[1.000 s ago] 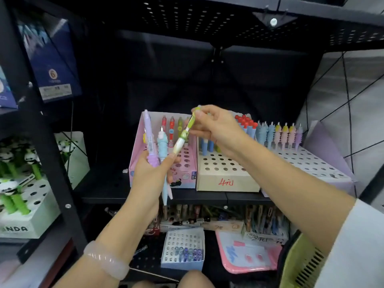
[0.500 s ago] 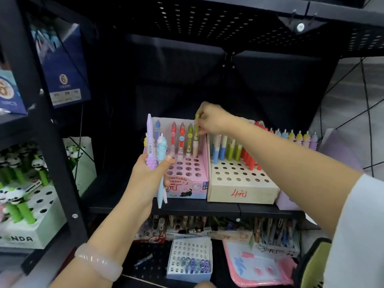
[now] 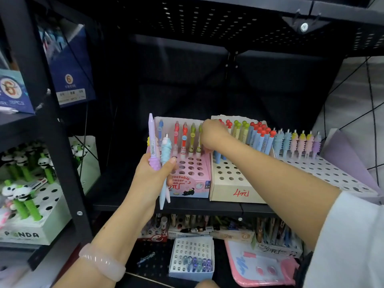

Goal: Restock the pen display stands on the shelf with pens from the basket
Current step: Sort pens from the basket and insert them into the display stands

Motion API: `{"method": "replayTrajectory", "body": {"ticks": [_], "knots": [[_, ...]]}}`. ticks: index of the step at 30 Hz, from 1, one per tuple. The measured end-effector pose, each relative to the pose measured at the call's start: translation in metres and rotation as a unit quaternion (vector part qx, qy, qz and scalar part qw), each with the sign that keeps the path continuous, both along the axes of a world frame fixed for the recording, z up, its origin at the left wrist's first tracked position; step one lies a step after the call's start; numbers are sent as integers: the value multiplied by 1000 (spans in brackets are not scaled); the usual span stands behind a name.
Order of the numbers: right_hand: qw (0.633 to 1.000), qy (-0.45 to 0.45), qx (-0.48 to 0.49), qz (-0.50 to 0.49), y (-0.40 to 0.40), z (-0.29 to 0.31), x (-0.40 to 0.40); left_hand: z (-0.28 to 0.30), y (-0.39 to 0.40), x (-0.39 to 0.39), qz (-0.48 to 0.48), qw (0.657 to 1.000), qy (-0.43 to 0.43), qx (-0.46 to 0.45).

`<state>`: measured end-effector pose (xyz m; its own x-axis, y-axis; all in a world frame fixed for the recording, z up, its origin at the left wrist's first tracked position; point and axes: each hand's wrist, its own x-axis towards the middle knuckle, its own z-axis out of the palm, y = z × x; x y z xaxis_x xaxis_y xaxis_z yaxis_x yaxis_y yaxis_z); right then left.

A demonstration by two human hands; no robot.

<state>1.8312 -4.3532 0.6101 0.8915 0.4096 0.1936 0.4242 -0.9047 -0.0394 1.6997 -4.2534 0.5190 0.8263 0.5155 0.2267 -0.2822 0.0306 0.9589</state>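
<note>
Right hand: as you seat the green pen, your right hand pinches it at the pink stand's back-right corner.
Left hand: your left hand grips two spare pens, ready next.

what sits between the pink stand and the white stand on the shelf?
Head view: the beige stand marked in red, between the pink stand and white stand. The right hand reaches over its back corner.

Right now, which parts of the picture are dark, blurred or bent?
Head view: the shelf back is nearly black; the left panda stand is soft; the edges bend from the wide lens; the pink stand and both hands are evenly lit.
</note>
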Motion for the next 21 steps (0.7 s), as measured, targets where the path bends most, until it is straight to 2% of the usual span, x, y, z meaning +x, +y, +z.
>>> {"method": "replayTrajectory", "body": {"ticks": [2,4,6,7,9,11,17,21], "knots": [[999,4,51,20,-5,1,-2,0,0,-1,2,1000,-3,-4],[980,39,182,76,-12,2,-12,1,-1,-2,1,1000,-10,-3],[913,165,333,169,-21,-2,-30,3,-5,-1,-8,1000,-19,1],[877,237,364,207,-27,-5,-37,4,-8,-1,-16,1000,-25,0],[839,336,359,235,-36,-11,-48,7,-17,1,-35,999,-27,-2],[819,369,363,246,-44,-16,-52,8,-27,4,-48,999,-21,-13],[779,365,445,250,-72,-23,-55,12,-58,14,-81,996,-19,-16],[784,351,451,242,-104,-23,-50,19,-85,20,-124,992,-9,-3]]}}
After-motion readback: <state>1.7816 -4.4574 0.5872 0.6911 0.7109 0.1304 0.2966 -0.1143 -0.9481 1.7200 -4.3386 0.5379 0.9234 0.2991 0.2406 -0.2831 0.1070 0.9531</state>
